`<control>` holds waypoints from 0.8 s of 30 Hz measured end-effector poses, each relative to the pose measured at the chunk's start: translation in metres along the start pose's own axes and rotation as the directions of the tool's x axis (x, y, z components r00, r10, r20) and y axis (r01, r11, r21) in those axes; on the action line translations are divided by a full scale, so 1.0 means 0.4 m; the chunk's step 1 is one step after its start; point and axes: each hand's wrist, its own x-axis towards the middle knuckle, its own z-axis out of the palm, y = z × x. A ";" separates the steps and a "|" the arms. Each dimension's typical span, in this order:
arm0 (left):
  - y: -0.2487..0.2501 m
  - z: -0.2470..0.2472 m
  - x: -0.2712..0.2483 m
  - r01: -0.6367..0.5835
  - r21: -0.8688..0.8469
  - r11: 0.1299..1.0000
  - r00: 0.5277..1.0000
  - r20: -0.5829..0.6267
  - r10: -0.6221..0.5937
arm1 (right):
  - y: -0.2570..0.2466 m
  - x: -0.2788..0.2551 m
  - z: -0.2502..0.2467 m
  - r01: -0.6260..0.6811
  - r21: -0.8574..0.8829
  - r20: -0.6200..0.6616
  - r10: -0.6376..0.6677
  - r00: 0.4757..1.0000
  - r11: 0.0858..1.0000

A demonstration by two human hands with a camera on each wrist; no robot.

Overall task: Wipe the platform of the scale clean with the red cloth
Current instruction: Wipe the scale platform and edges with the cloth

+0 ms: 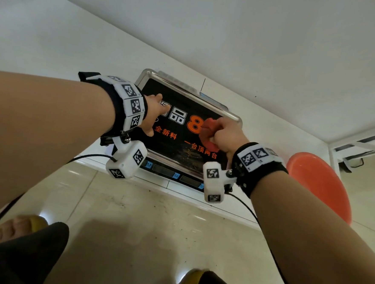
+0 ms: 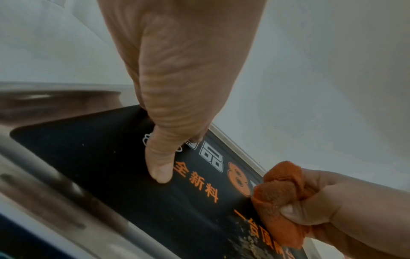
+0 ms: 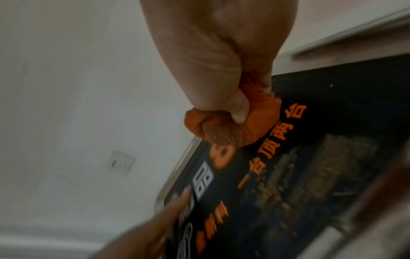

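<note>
The scale (image 1: 164, 171) stands on a low white ledge, its steel platform (image 1: 186, 90) covered by a black sticker with orange and white lettering (image 2: 197, 182). My right hand (image 1: 223, 134) grips the bunched red cloth (image 1: 207, 132) (image 2: 279, 189) (image 3: 224, 126) and presses it on the platform's right part, near the big orange 8. My left hand (image 1: 152, 114) rests flat on the platform's left part, fingers straight, thumb tip (image 2: 160, 173) pressing on the black surface. Pale gritty dirt (image 3: 310, 171) smears the sticker's front area.
A white wall (image 1: 277, 48) rises right behind the scale. An orange plastic stool (image 1: 321, 184) stands to the right on the tiled floor (image 1: 143, 223). My feet in yellow slippers (image 1: 18, 225) are near the ledge. Black cables (image 1: 252, 215) hang from both wrist cameras.
</note>
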 end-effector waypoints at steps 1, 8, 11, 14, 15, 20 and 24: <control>0.000 0.001 0.000 -0.001 0.001 1.000 1.000 0.001 0.001 | -0.002 -0.012 0.015 0.020 -0.026 0.056 -0.019 0.998 0.999; -0.011 0.007 0.003 -0.018 -0.007 1.000 1.000 -0.025 0.018 | -0.011 -0.006 -0.014 0.062 -0.149 0.116 -0.044 0.992 0.987; -0.008 0.009 0.008 -0.019 0.003 1.000 0.999 -0.028 0.019 | -0.024 0.030 -0.029 0.066 -0.236 -0.027 -0.074 0.997 0.970; -0.008 0.009 0.011 -0.022 0.002 1.000 0.999 -0.028 0.023 | -0.035 0.020 0.010 0.107 -0.282 -0.037 -0.122 0.992 0.953; -0.009 0.009 0.011 -0.024 0.001 1.000 0.999 -0.028 0.024 | -0.040 0.009 0.028 0.147 -0.313 -0.010 -0.157 0.987 0.938; -0.012 0.009 0.008 -0.032 0.002 0.999 0.999 -0.043 0.032 | -0.040 -0.032 0.060 0.236 -0.280 0.260 -0.164 0.952 0.930; -0.012 0.009 0.007 -0.030 -0.005 1.000 0.999 -0.044 0.030 | -0.047 -0.016 0.005 0.179 -0.251 0.261 -0.112 0.959 0.951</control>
